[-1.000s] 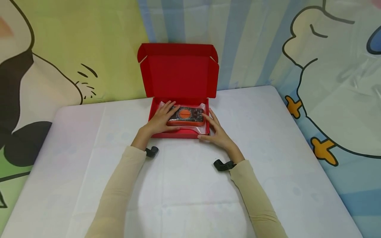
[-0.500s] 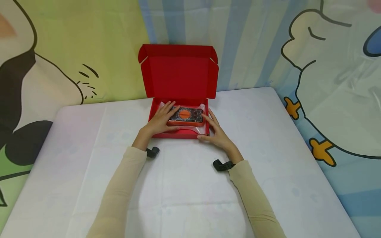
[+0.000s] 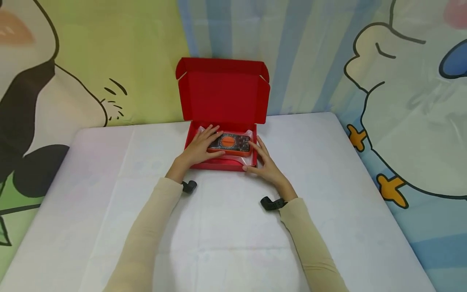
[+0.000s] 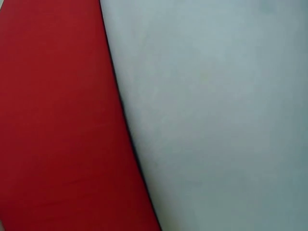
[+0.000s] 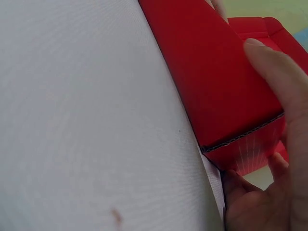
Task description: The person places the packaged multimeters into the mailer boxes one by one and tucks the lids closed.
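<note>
Your white bench (image 3: 226,227) stands against a cartoon wall (image 3: 91,61). Your left hand (image 3: 198,149) grips the meter (image 3: 230,144) inside the red box (image 3: 222,93); your right hand (image 3: 265,164), fingers relaxed, touches the box corner.

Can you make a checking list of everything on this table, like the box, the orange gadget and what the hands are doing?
Surface: white table, covered with a pale cloth.
Job's things: red box, lid standing open; orange meter lying inside on clear plastic wrap.
Clutter: nothing seen.
Hands: left hand rests on the meter's left end, thumb at its near edge; right hand touches the box's right front corner, fingers straight.
Cables: nothing seen.
Surroundings: cartoon wall covering behind; black wrist cameras on both arms.
</note>
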Action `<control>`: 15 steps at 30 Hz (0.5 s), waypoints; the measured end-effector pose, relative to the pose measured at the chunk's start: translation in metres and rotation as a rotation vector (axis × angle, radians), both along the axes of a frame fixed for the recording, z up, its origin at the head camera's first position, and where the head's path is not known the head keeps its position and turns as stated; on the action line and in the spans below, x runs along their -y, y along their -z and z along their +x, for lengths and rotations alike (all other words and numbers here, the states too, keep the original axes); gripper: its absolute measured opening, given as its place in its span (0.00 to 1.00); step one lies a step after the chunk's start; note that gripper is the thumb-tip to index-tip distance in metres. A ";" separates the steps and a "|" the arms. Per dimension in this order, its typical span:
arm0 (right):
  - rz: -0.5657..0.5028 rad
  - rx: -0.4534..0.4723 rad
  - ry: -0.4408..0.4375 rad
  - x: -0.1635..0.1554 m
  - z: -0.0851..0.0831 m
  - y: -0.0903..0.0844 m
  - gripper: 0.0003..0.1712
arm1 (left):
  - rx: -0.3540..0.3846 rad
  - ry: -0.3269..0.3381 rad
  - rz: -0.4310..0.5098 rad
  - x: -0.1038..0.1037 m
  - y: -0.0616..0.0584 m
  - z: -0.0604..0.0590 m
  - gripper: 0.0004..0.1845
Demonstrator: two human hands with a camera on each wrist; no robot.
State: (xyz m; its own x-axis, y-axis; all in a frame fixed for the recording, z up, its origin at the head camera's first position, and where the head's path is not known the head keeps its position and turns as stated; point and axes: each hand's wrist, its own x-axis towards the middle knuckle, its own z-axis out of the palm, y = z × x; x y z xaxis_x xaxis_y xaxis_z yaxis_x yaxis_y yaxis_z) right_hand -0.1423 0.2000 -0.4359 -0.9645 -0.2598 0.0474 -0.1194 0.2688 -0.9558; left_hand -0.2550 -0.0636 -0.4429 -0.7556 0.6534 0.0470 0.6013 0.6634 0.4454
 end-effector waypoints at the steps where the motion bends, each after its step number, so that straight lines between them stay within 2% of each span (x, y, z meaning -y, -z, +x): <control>1: -0.014 0.003 0.003 0.001 0.000 0.001 0.46 | -0.006 0.003 0.004 0.000 0.000 0.001 0.42; 4: -0.049 0.020 0.025 0.001 0.002 0.003 0.45 | -0.027 0.004 0.033 0.002 0.001 0.005 0.38; 7: -0.084 0.033 0.038 0.002 0.003 0.004 0.44 | -0.051 -0.022 0.095 0.004 0.001 0.009 0.32; 11: -0.121 0.034 0.040 0.004 0.003 0.002 0.45 | -0.067 -0.072 0.213 0.007 0.000 0.014 0.25; 15: -0.126 -0.029 0.071 0.007 0.002 -0.005 0.45 | -0.043 -0.103 0.348 0.009 -0.004 0.016 0.23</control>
State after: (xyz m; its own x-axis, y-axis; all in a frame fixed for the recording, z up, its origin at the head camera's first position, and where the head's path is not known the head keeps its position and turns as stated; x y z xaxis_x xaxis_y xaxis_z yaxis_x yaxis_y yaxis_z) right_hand -0.1400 0.1931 -0.4305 -0.9780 -0.1811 0.1036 -0.1325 0.1557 -0.9789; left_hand -0.2385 -0.0726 -0.4390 -0.8090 0.5135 0.2860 0.5624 0.5346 0.6308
